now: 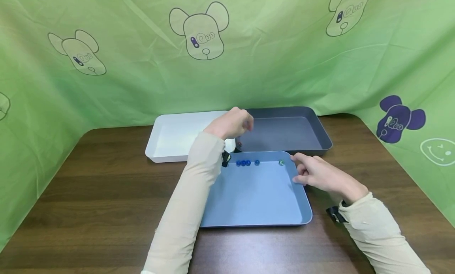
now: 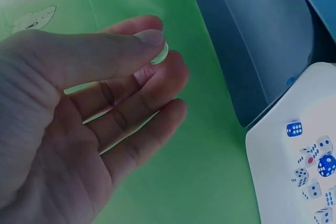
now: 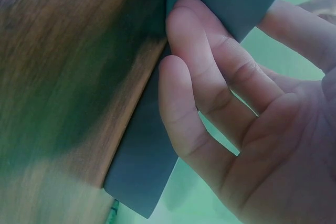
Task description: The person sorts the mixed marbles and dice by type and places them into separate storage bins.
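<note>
My left hand (image 1: 231, 123) is raised over the place where the white tray (image 1: 167, 158) and the dark grey tray (image 1: 320, 141) meet. Its thumb and fingers pinch a small, clear greenish glass marble (image 2: 160, 55), mostly covered by the fingertips. My right hand (image 1: 321, 174) grips the right side of the light blue tray (image 1: 256, 203) near its far corner, thumb over the rim and fingers against the outer wall. Along the far side of that tray lie several blue marbles (image 1: 243, 163) and one green marble (image 1: 281, 162).
White dice (image 2: 314, 190) and blue dice (image 2: 326, 166) lie in the white tray, behind my left arm in the head view. A small reddish marble (image 1: 239, 144) is in the dark tray's near left corner. All trays stand on a brown wooden table (image 1: 99, 195) before a green cloth (image 1: 135, 84).
</note>
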`<action>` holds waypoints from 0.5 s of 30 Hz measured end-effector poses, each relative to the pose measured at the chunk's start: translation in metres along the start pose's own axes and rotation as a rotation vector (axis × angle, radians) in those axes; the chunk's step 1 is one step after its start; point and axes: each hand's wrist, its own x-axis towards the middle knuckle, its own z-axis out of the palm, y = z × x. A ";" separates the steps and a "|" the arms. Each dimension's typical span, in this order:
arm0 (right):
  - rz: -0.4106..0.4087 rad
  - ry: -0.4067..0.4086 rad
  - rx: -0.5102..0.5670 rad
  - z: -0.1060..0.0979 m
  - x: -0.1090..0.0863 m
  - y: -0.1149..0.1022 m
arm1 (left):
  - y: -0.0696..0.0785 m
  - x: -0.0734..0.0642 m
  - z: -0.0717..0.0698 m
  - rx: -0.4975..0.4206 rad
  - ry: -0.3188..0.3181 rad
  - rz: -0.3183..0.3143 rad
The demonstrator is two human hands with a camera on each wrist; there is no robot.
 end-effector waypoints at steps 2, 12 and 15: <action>0.002 0.000 0.001 0.000 0.000 0.000 | 0.000 0.003 -0.002 -0.003 0.004 -0.001; 0.011 -0.004 0.010 -0.001 0.000 -0.001 | 0.002 0.022 -0.008 -0.010 0.040 0.075; 0.018 -0.007 0.012 -0.002 0.000 -0.002 | 0.003 0.028 -0.009 -0.028 0.048 0.082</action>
